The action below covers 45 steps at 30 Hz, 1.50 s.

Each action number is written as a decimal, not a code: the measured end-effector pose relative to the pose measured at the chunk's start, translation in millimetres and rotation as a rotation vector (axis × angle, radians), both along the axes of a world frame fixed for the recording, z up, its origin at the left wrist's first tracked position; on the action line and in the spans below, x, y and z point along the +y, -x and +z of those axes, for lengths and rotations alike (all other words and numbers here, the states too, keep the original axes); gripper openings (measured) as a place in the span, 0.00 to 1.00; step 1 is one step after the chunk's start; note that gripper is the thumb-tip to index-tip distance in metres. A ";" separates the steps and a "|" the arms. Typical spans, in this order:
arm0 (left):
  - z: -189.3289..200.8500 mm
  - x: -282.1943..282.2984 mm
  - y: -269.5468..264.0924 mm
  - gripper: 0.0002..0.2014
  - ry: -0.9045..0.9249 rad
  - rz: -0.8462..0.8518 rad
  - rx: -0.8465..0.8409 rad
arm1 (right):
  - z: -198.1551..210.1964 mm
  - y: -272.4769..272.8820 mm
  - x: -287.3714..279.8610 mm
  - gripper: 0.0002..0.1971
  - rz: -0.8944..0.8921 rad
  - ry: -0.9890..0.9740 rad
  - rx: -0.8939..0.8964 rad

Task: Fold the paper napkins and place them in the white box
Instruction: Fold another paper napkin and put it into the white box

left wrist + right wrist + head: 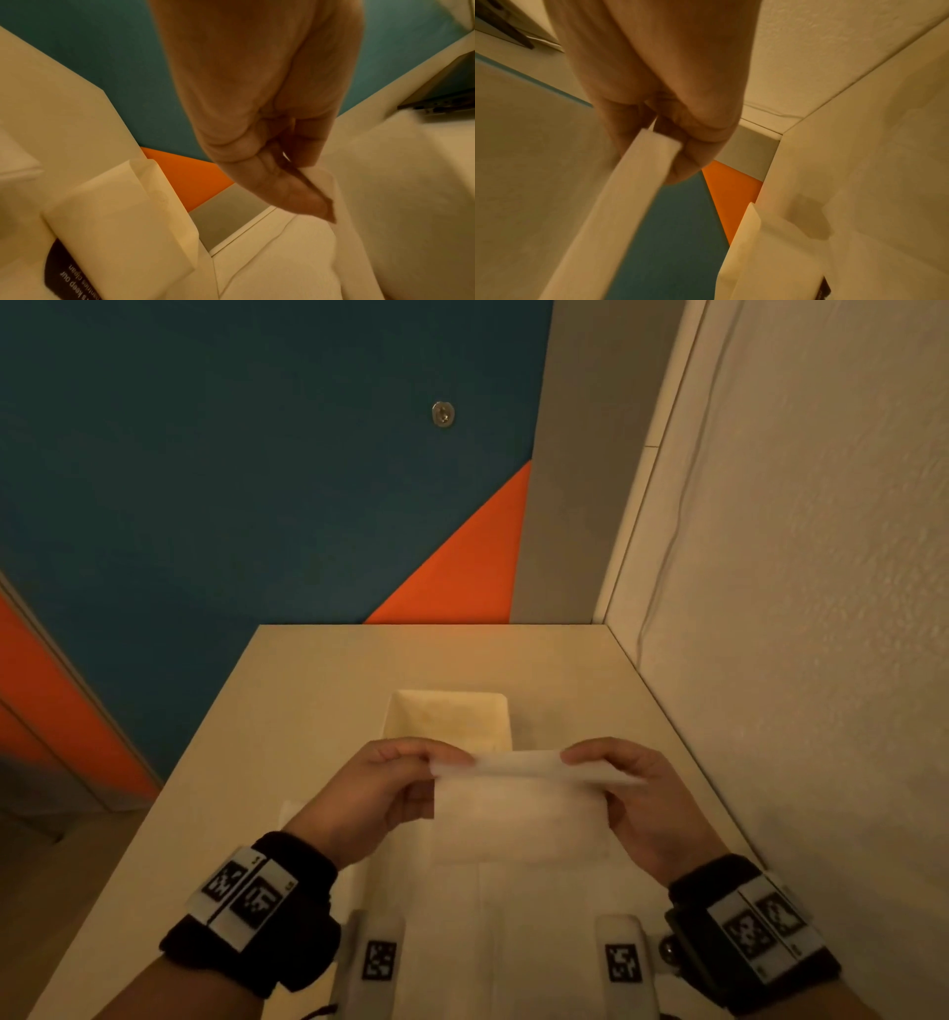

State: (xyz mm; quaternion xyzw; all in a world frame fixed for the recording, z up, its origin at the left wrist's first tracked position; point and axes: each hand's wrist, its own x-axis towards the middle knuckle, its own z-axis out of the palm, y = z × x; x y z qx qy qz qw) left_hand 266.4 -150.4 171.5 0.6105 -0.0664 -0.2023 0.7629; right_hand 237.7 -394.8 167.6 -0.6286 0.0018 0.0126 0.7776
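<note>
Above rectangular white box [411, 719]: both hands pinching thin soft napkin [513, 809] top edge.

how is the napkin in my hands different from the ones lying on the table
The held napkin hangs in the air, pinched at its top edge by the left hand and right hand; the napkins on the table lie flat. The held one hangs as a narrower panel; those below spread wider. Both are white paper.
</note>
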 end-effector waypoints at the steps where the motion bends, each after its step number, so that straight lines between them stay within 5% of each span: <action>1: 1.6 1.1 0.2 0.12 0.010 -0.004 0.005 | 2.2 1.4 0.2 0.17 0.001 0.030 -0.003; 4: 2.4 -0.3 0.8 0.07 -0.007 0.034 -0.033 | 5.8 3.8 -3.8 0.25 0.036 0.044 0.012; 7: -3.1 -2.3 2.1 0.09 -0.081 0.117 -0.151 | 9.1 4.4 -3.3 0.12 0.076 -0.135 0.035; 9: -5.5 -4.6 2.9 0.11 -0.085 0.147 -0.189 | 8.5 3.3 -3.1 0.22 0.098 -0.161 0.084; 15: 0.3 -8.5 10.8 0.14 -0.089 0.074 -0.180 | 4.9 -2.7 1.2 0.30 0.023 0.268 0.020; 23: 0.2 -14.2 9.9 0.14 -0.404 -0.265 -0.293 | 16.9 -13.8 18.3 0.27 0.321 0.580 -0.127; 26: -10.6 -11.2 9.9 0.15 -0.435 -0.145 -0.269 | 3.5 -19.6 24.8 0.22 0.290 0.661 -0.127; 31: -41.4 17.7 10.0 0.13 -0.368 0.319 -0.101 | -48.5 -28.8 16.5 0.11 0.020 0.844 0.125; 35: -71.0 51.0 14.2 0.13 -0.535 0.560 -0.072 | -98.9 -23.3 9.2 0.12 0.110 1.084 0.334; 45: -110.8 94.3 18.0 0.14 -0.955 0.530 -0.018 | -131.8 -18.5 7.5 0.17 0.095 1.125 0.471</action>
